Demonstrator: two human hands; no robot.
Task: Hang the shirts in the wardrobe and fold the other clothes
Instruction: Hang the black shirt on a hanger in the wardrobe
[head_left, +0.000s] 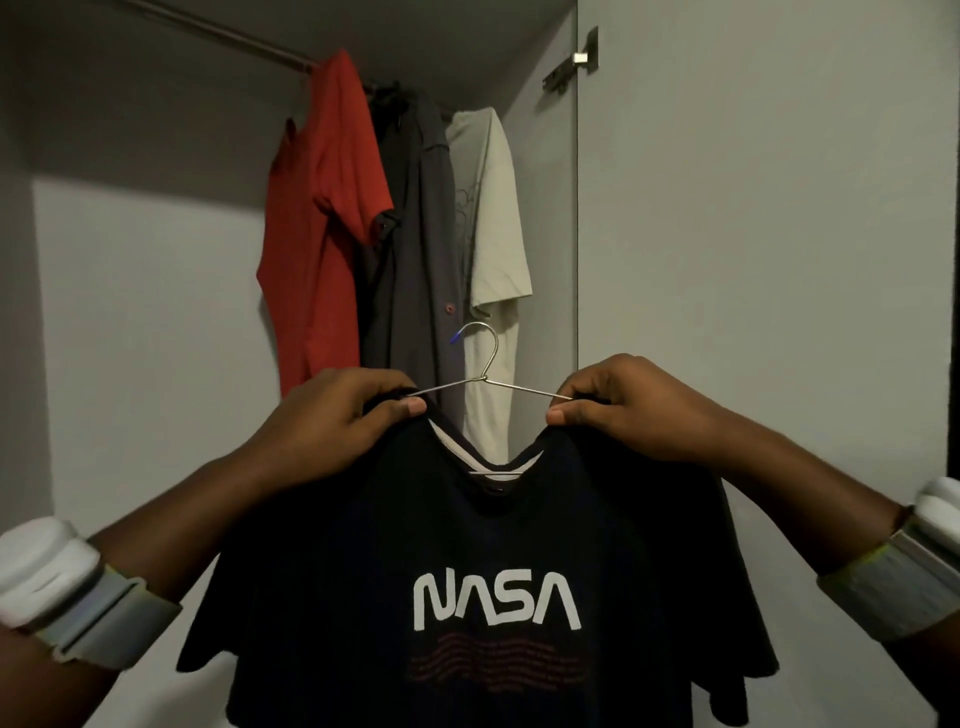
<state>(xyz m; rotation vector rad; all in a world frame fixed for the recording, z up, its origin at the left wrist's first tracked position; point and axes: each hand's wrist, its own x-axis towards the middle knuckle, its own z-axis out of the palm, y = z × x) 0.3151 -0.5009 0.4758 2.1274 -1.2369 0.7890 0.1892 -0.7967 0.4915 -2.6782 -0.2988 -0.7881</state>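
A dark navy T-shirt (493, 597) with white NASA lettering hangs in front of me on a thin metal wire hanger (483, 364). Its hook has a blue tip and points up and left. My left hand (332, 415) pinches the shirt's left shoulder and the hanger arm. My right hand (628, 410) grips the right shoulder and the other hanger arm. The shirt is below the wardrobe rail (218, 28), apart from it.
On the rail hang a red T-shirt (322, 223), a dark grey buttoned shirt (415, 249) and a cream T-shirt (493, 249), bunched toward the right. The open wardrobe door (753, 234) with a hinge (576, 62) stands at right. Rail left of the red shirt is bare.
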